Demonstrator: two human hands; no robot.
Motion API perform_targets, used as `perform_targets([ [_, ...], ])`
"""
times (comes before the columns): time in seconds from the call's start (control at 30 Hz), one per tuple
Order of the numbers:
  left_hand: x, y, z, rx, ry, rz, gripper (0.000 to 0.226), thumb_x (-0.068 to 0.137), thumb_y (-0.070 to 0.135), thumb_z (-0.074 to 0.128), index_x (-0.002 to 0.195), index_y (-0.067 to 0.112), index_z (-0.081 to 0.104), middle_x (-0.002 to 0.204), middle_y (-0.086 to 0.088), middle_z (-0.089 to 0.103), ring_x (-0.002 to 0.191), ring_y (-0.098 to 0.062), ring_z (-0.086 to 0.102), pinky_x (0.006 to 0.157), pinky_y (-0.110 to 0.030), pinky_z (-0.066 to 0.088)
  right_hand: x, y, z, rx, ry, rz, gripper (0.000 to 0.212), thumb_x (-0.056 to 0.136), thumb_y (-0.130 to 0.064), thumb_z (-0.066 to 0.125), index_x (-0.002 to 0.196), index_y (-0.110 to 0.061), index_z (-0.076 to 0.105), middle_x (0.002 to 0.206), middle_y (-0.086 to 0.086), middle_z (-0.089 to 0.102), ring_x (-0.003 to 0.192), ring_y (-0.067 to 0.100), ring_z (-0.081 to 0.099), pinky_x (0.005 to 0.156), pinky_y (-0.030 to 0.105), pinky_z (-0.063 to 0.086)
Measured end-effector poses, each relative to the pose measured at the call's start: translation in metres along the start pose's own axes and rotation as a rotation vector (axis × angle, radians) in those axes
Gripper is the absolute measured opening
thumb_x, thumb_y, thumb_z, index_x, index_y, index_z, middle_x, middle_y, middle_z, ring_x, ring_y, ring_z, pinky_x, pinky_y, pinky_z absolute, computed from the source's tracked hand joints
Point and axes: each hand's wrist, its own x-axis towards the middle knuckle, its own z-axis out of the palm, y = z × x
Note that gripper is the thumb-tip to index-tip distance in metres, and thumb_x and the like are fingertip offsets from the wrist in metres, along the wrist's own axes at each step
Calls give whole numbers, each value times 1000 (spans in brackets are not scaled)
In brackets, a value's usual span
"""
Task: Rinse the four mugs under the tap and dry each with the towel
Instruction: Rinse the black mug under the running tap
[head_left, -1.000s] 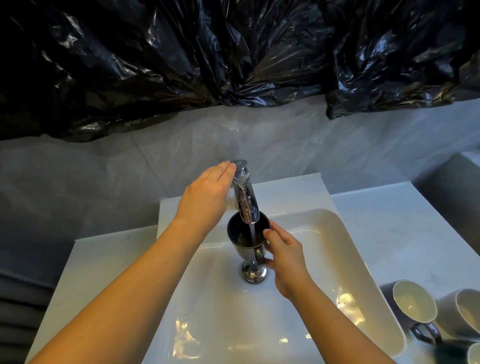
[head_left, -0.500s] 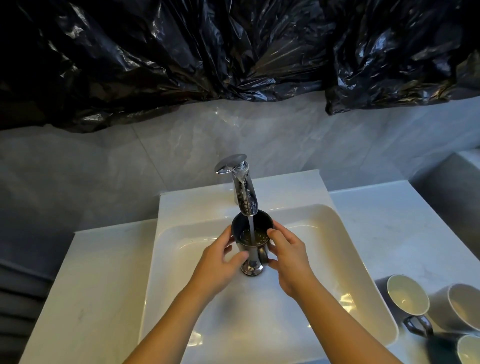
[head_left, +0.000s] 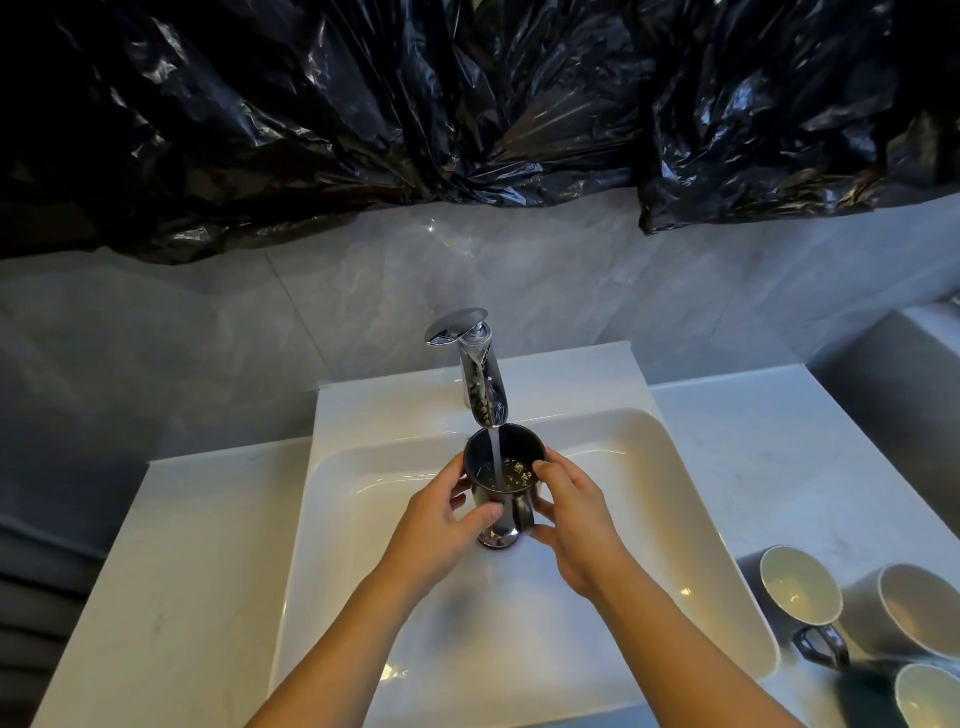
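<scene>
A dark mug (head_left: 503, 457) stands upright under the chrome tap (head_left: 480, 379), and a stream of water runs into it. My left hand (head_left: 441, 525) grips the mug's left side, thumb curled across its front. My right hand (head_left: 569, 525) holds its right side, fingers curled round the wall near the handle. Water has pooled inside the mug. Three more mugs with pale insides stand on the counter at the right: a dark one (head_left: 797, 592), a grey one (head_left: 914, 613) and one at the corner (head_left: 927, 699). No towel is in view.
The white basin (head_left: 363, 571) sits in a white counter (head_left: 171, 597); its drain is hidden behind the mug. Black plastic sheeting (head_left: 415, 104) hangs over the grey tiled wall. A grey ledge (head_left: 893, 395) rises at the right.
My left hand has left the tap lever and come down to hold the mug's left side. Water keeps running and the mug has filled further.
</scene>
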Motion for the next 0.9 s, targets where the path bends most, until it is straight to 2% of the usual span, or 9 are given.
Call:
perform_targets([
  [0.1, -1, -3, 0, -1, 30, -4, 61, 85, 32, 76, 138, 44, 48, 134, 21, 59, 127, -7, 54, 111, -42, 44, 3, 4, 2, -28, -7, 38, 26, 103, -31, 48, 125, -30, 62, 123, 2, 65, 116, 27, 59, 94, 51, 54],
  [0.27, -5, -12, 8, -9, -2, -22, 64, 82, 32, 77, 136, 41, 45, 136, 20, 57, 131, -7, 50, 114, -44, 40, 3, 13, -6, -33, -24, 61, 24, 104, -28, 45, 117, -31, 65, 114, 1, 68, 108, 24, 62, 79, 43, 60],
  [0.43, -4, -9, 19, 23, 35, 13, 64, 84, 32, 77, 136, 42, 42, 136, 21, 54, 130, -7, 50, 110, -32, 41, 9, 20, -15, 48, -45, 75, 29, 103, -30, 43, 114, -30, 70, 120, 4, 68, 117, 31, 60, 93, 55, 55],
  [0.53, -4, -22, 15, 19, 88, 31, 68, 81, 37, 80, 135, 44, 39, 138, 21, 53, 131, -6, 49, 111, -36, 42, 11, 20, -8, 21, -131, 53, 33, 104, -30, 40, 115, -34, 71, 118, 1, 70, 119, 24, 59, 93, 46, 56],
  [0.6, -3, -33, 14, 40, 96, 63, 70, 78, 38, 81, 134, 44, 40, 135, 23, 55, 129, -4, 50, 110, -36, 44, 11, 23, -5, -7, -167, 43, 36, 105, -28, 37, 115, -36, 71, 115, -3, 72, 117, 19, 61, 84, 36, 59],
  [0.7, -1, -39, 20, 68, 122, 139, 68, 80, 29, 82, 127, 52, 39, 131, 27, 52, 123, 7, 50, 101, -18, 43, 16, 33, -9, -13, -165, 16, 40, 107, -28, 32, 117, -38, 69, 118, -2, 71, 119, 21, 60, 82, 34, 58],
  [0.8, 5, -43, 25, 67, 119, 201, 71, 77, 26, 83, 123, 53, 37, 126, 28, 51, 118, 14, 47, 89, -4, 39, 22, 42, -17, -47, -175, -47, 41, 107, -26, 31, 118, -37, 68, 118, -1, 71, 118, 22, 61, 91, 41, 57],
  [0.83, 7, -45, 26, 50, 103, 212, 72, 77, 25, 84, 125, 51, 37, 125, 29, 52, 118, 14, 48, 90, -4, 40, 23, 44, -19, -77, -190, -76, 40, 107, -25, 31, 121, -36, 67, 120, 0, 70, 119, 22, 61, 95, 42, 56],
  [0.9, 14, -48, 25, 11, 62, 235, 75, 77, 21, 82, 132, 48, 38, 121, 31, 55, 119, 9, 52, 99, -17, 46, 25, 48, -25, -142, -245, -145, 40, 108, -18, 31, 126, -32, 63, 120, 0, 70, 114, 20, 65, 96, 37, 55],
])
